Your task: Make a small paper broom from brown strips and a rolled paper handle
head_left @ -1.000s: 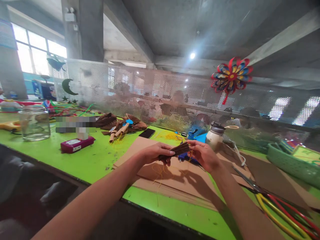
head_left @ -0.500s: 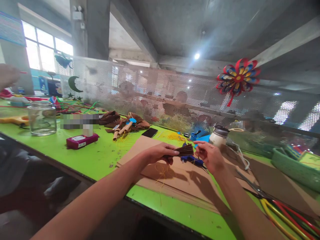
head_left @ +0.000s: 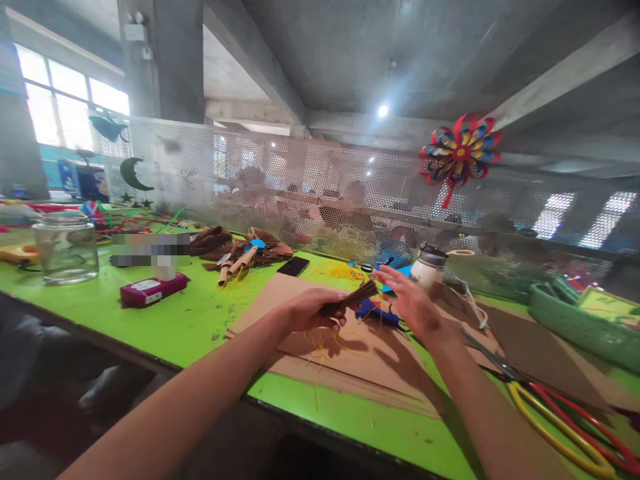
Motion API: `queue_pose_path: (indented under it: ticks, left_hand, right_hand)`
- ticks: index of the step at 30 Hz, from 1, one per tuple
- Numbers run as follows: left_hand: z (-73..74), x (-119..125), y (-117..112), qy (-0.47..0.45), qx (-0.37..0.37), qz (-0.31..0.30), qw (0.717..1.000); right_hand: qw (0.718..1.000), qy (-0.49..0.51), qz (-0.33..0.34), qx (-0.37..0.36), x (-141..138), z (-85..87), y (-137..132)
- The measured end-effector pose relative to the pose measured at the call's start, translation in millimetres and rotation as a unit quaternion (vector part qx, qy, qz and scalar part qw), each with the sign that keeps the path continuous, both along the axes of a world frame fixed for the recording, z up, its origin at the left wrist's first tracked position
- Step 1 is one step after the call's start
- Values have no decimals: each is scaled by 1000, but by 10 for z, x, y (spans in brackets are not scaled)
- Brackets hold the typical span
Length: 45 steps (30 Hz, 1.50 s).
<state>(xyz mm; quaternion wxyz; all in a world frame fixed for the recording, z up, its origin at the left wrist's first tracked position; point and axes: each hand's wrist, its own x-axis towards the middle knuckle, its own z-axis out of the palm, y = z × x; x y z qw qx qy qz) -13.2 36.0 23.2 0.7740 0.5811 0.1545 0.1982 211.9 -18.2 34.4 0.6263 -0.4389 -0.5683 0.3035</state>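
Note:
My left hand (head_left: 316, 310) grips a pleated bundle of dark brown paper (head_left: 356, 298), folded like a fan, with its free end pointing up to the right. Just right of that end, my right hand (head_left: 411, 301) is held with its fingers stretched out and holds nothing that I can see. Thin yellow string (head_left: 320, 343) hangs or lies below the left hand. Beneath both hands is a stack of tan cardboard sheets (head_left: 385, 387). A blue tool (head_left: 380, 313), probably a glue gun, lies behind the hands, partly hidden.
Large scissors (head_left: 515, 380) with red and yellow handles lie at the right, near a green basket (head_left: 575, 327). A white jar with a dark lid (head_left: 429, 267) and a phone (head_left: 293, 267) stand behind. Left are a purple box (head_left: 154, 290) and a glass jar (head_left: 66, 250).
My right hand has opened, its fingers going from bent to stretched out. The paper bundle has tilted upward in my left hand. The camera view has shifted slightly right.

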Motion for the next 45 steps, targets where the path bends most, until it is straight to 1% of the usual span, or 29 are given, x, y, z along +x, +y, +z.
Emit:
queue_pose_path:
  ticks: [2, 3, 4, 6, 7, 9, 13, 16, 18, 19, 21, 22, 24, 25, 27, 30, 31, 33, 35, 37, 40, 43, 45]
  left_hand:
    - [-4, -1, -4, -26, -13, 1, 1000]
    - [-5, 0, -4, -44, -16, 5, 999]
    - [-5, 1, -3, -62, -16, 9, 998]
    - [2, 5, -2, -97, -10, 28, 995]
    - [10, 8, -4, -111, -6, 43, 993]
    - [34, 20, -14, -128, 4, 82, 988]
    - [72, 82, -68, -163, 37, 145, 975]
    - [51, 157, -127, -179, 54, 163, 969]
    - [21, 199, -161, -182, 51, 170, 967]
    - [9, 210, -172, -182, 49, 171, 967]
    - [8, 205, -179, -186, 41, 159, 969]
    - [23, 188, -174, -193, 32, 144, 970]
    - [83, 125, -145, -221, 1, 114, 969]
    - [126, 84, -122, -239, -20, 109, 965]
    - [218, -6, -65, -270, -56, 124, 953]
    - [326, -125, 33, -308, -71, 143, 938]
    - [346, -156, 67, -321, -72, 158, 931]
    - [362, -213, 137, -331, -81, 221, 914]
    - [357, -270, 208, -334, -94, 284, 894]
    - [345, -335, 271, -341, -103, 334, 872]
    - [333, -434, 331, -350, -103, 368, 855]
    - [331, -503, 351, -355, -96, 382, 848]
    - [332, -529, 358, -355, -88, 391, 845]
  right_hand:
    - [987, -93, -127, 15, 21, -52, 66]
    - [979, -110, -172, 20, 26, -77, 93]
    - [973, -112, -199, 25, 22, -96, 112]
    - [969, -108, -219, 30, -19, -112, 113]
    - [970, -108, -214, 32, -59, -111, 94]
    - [977, -113, -179, 38, -173, -95, 29]
    - [987, -148, -53, 38, -457, -71, -122]
    - [989, -139, 36, 23, -636, -89, -181]
    - [992, -104, 74, 15, -715, -112, -195]
    - [992, -90, 83, 11, -740, -123, -198]
    - [994, -81, 77, 7, -758, -140, -199]
    - [993, -92, 70, 7, -750, -144, -196]
    - [988, -137, 74, 3, -705, -148, -186]
    - [983, -163, 83, -2, -670, -147, -178]
    - [972, -213, 97, -18, -585, -142, -159]
    - [954, -284, 90, -42, -454, -117, -144]
    - [947, -306, 89, -48, -418, -103, -146]
    - [940, -326, 86, -60, -361, -71, -157]
    - [938, -332, 80, -67, -314, -46, -168]
    - [937, -335, 73, -72, -262, -44, -164]
    - [937, -329, 71, -91, -163, -87, -123]
    - [938, -321, 75, -111, -65, -149, -73]
    - [938, -319, 67, -118, -18, -176, -54]
